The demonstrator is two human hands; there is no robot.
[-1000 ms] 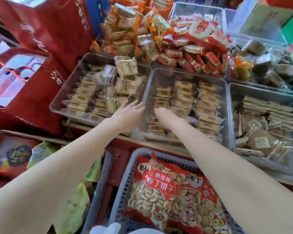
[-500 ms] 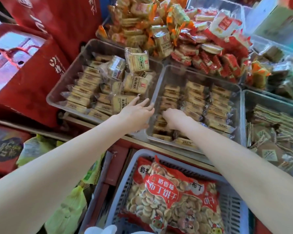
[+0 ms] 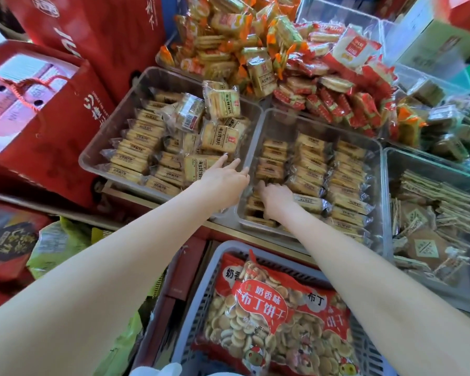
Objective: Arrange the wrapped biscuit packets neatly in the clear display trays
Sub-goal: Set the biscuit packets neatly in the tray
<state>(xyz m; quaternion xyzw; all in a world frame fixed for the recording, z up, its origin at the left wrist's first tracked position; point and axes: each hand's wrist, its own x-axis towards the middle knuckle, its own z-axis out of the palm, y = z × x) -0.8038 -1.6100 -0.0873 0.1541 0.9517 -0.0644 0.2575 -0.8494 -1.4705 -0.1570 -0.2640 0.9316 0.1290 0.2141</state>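
Two clear display trays sit side by side. The left tray [image 3: 98,156] holds rows of wrapped biscuit packets [image 3: 136,147] with loose ones piled at its right. The middle tray [image 3: 255,137] holds three neat rows of packets [image 3: 312,164]. My left hand [image 3: 225,177] lies with straight fingers at the left tray's near right corner, fingertips touching a packet [image 3: 198,166]. My right hand [image 3: 274,195] reaches into the middle tray's left row, fingers curled down among the packets; whether it grips one is hidden.
A third clear tray [image 3: 391,164] of flat wafers is on the right. Heaps of orange and red wrapped packets [image 3: 255,50] fill the back. A grey basket [image 3: 201,291] with a big red biscuit bag [image 3: 277,316] is near me. Red gift bags [image 3: 65,104] stand at the left.
Both hands have stayed at the wall between the two trays. My right hand has dug slightly deeper into the middle tray's left row. The camera has shifted.
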